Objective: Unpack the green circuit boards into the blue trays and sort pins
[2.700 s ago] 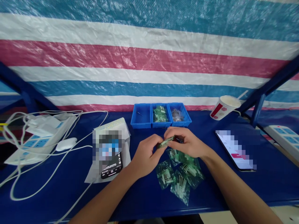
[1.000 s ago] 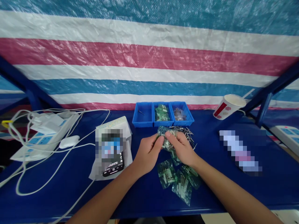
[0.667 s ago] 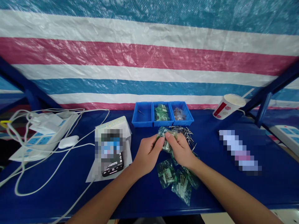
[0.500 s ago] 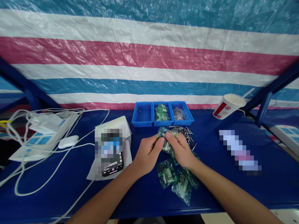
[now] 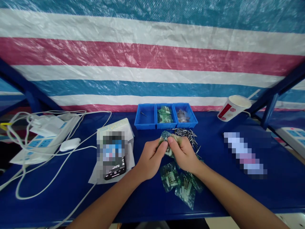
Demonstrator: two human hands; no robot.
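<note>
My left hand [image 5: 152, 156] and my right hand [image 5: 184, 154] pinch a small green-tinted plastic bag [image 5: 164, 136] between them, thumbs on top and almost touching. White and metal pieces show through its film. Below my hands, a bag with screws and white plugs [image 5: 169, 177] lies on the blue table, beside another such bag [image 5: 186, 190]. A further green bag [image 5: 195, 182] is partly under my right wrist. Just behind my right hand is a loose pile of metal screws [image 5: 188, 134].
Three joined blue bins [image 5: 145, 124] stand behind my hands; the middle one holds green bags. At left are a phone [image 5: 115, 171] on papers, white cables and a power strip [image 5: 40, 148]. A paper cup [image 5: 231, 109] stands at right, near a blurred flat object [image 5: 245, 156].
My right thumb has shifted slightly left and down over the held bag. Otherwise the hands and the things on the table look the same.
</note>
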